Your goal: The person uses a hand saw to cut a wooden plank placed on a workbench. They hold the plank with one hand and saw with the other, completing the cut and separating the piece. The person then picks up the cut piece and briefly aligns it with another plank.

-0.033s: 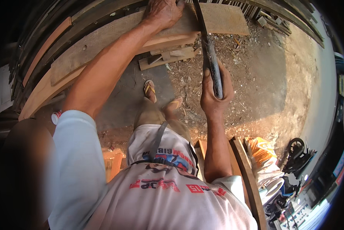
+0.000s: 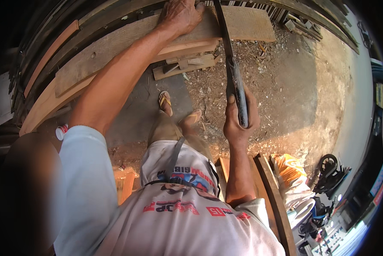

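Observation:
A wide wooden plank [image 2: 136, 40] lies across the far side of the view, resting over a thicker timber [image 2: 187, 48]. My left hand [image 2: 180, 19] presses on the plank and grips it, its fingertips partly cut off by the upper edge. Just to the right of that hand, a handsaw [image 2: 226, 40] with a dark narrow blade crosses the plank. My right hand [image 2: 239, 123] is wrapped round the saw's worn, paint-smeared handle, nearer to my body. The blade's far end is out of view. To the right of the blade, the plank's end sticks out over the ground.
Long timbers [image 2: 42, 55] are stacked along the far left. Wood offcuts [image 2: 185, 66] lie below the plank, near my sandalled foot [image 2: 165, 102]. Wood chips litter the dirt. Upright boards [image 2: 274, 196] and an orange and white sack [image 2: 290, 170] stand at my right, with a motorcycle [image 2: 331, 173] beyond.
My right hand has drawn the handsaw back toward my body. My left hand stays in place on the plank.

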Tool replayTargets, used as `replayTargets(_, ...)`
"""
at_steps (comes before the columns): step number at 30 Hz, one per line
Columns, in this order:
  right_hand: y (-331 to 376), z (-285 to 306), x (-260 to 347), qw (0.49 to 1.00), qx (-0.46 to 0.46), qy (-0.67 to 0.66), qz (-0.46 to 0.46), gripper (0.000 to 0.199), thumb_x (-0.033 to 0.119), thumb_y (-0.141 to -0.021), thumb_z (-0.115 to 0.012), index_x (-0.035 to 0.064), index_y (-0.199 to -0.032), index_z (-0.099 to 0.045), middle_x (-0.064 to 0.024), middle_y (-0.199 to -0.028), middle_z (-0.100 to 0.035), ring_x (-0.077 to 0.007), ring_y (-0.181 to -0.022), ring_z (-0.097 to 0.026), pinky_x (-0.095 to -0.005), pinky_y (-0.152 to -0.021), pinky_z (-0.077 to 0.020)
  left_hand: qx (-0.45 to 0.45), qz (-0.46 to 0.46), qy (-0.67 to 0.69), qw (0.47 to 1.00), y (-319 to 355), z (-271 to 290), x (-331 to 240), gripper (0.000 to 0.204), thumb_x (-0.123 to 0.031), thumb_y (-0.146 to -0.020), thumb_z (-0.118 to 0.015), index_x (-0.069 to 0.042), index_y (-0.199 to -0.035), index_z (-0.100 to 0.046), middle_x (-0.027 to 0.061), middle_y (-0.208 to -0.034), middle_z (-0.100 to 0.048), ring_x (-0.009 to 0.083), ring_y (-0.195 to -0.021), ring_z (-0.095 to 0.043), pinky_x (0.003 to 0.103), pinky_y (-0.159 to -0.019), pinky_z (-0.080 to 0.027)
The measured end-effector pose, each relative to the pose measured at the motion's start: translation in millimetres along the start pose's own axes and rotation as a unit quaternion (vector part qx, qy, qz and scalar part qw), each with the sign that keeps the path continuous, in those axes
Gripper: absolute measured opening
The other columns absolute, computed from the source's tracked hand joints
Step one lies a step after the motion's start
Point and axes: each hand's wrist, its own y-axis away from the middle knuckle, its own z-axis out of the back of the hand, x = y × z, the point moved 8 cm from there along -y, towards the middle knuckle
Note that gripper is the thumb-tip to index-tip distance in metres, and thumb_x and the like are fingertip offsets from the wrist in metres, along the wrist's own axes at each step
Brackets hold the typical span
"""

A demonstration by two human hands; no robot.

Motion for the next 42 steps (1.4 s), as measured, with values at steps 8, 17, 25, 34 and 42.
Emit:
replayTargets(8,-44,-22,-9,0.999,-0.019,-0.045,0.007,0.037,0.008,-0.097,-0.074,-0.0033,-0.132,-0.066,-0.0144,-0.110,-0.076,-0.0133,-0.092,-0.070,-0.0261,-0.083,-0.0544,0.009,-0.015,0.026,1.000,-16,-2,0,0.030,-0.025,-0.101,-0.056,0.004,-0.101,-0.066,0.0312,-0.109,-0.069,0.0481,-0.106,-0.065,0.056,-0.096,-0.050)
replayTargets(17,55,29,-25,0.998,0.007,-0.050,-0.048,0.034,0.009,-0.100,-0.071,-0.0034,-0.131,-0.067,-0.0123,-0.104,-0.075,-0.0127,-0.088,-0.067,-0.0277,-0.080,-0.0548,0.011,0.014,0.042,0.999,-14,2,10,0.031,-0.027,-0.101,-0.057,0.002,-0.099,-0.066,0.0295,-0.106,-0.070,0.0476,-0.104,-0.066,0.056,-0.093,-0.052)
replayTargets(25,1,4,-4,1.000,0.010,-0.006,0.002,0.037,0.011,-0.101,-0.071,-0.0056,-0.133,-0.065,-0.0166,-0.113,-0.077,-0.0177,-0.099,-0.073,-0.0308,-0.089,-0.0559,0.016,0.048,0.030,0.998,-17,9,10,0.030,-0.024,-0.100,-0.056,0.004,-0.096,-0.065,0.0318,-0.102,-0.069,0.0507,-0.102,-0.066,0.058,-0.091,-0.052)
replayTargets(34,-63,-41,-19,0.999,-0.009,-0.047,0.013,0.040,0.013,-0.099,-0.075,-0.0063,-0.133,-0.066,-0.0150,-0.111,-0.076,-0.0149,-0.094,-0.071,-0.0279,-0.084,-0.0561,0.039,0.035,0.044,0.998,-21,3,0,0.029,-0.023,-0.099,-0.058,0.005,-0.102,-0.066,0.0313,-0.106,-0.069,0.0500,-0.103,-0.067,0.059,-0.090,-0.053)
replayTargets(42,35,12,-38,0.992,0.003,-0.117,-0.036,0.043,0.014,-0.099,-0.074,-0.0066,-0.135,-0.064,-0.0180,-0.119,-0.076,-0.0203,-0.103,-0.074,-0.0334,-0.091,-0.0570,0.016,0.027,0.030,0.999,-18,-3,15,0.028,-0.025,-0.101,-0.057,0.002,-0.101,-0.065,0.0301,-0.103,-0.068,0.0479,-0.099,-0.067,0.055,-0.087,-0.054)
